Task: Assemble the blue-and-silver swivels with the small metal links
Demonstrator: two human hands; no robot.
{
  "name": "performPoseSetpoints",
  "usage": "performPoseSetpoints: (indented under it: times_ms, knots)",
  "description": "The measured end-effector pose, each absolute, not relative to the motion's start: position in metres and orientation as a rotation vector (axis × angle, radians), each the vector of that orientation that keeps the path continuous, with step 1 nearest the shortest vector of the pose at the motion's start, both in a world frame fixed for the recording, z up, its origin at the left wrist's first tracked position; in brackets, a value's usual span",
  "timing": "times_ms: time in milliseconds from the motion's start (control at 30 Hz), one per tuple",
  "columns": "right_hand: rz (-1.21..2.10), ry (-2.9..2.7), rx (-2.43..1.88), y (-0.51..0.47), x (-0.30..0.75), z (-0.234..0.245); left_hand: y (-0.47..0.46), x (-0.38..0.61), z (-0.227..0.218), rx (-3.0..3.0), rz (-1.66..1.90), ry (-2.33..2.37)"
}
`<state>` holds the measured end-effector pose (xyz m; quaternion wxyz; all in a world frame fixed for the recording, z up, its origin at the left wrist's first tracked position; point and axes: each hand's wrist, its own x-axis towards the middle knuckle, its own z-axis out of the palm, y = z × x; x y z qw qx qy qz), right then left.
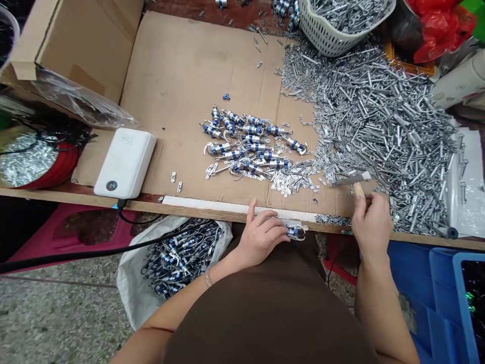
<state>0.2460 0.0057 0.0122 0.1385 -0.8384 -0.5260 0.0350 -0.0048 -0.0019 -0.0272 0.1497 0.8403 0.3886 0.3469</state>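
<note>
Work surface seen from above. A flattened cardboard sheet [197, 86] covers the counter [87, 198], its right part buried under a heap of loose silver metal rods and perforated strips [379, 131]. A white plastic basket [329, 38] of similar rods stands at the far edge. Below the counter, an open white sack [131, 283] holds blue-and-silver banded hook assemblies [178, 258], and a looser cluster of assemblies [246, 144] lies mid-sheet. The right hand [372, 225] is closed around a small wooden-handled knife [359, 191], its blade pointing left above the heap's near edge. The left hand [261, 238], fingers curled, grips one banded assembly [294, 231] at the counter's front edge, just beyond a white strip [235, 206]. Good practice: bracing the piece against the firm edge and holding the knife close to its blade favour steady control.
</note>
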Motion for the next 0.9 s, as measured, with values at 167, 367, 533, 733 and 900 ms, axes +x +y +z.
performPoseSetpoints:
  times_ms: [167, 367, 533, 733, 900]
  knots:
    - [0.529, -1.927, -2.004, -0.039, 0.202, 0.041, -0.003, -0.004, -0.027, 2.416, 0.991, 1.127]
    - [0.528, -2.197, -1.832, -0.06, 0.191, 0.03, -0.004, -0.005, -0.028, 2.452, 0.99, 1.134]
    - [0.561, -2.209, -1.85, -0.056, 0.187, 0.033, -0.004, -0.005, -0.029, 2.453, 1.01, 1.125]
    - [0.687, -2.263, -1.851, -0.056, 0.182, 0.029, -0.004, -0.005, -0.031, 2.482, 1.025, 1.102]
    - [0.732, -2.12, -1.987, -0.047, 0.195, 0.032, -0.005, -0.004, -0.03, 2.481, 1.044, 1.112]
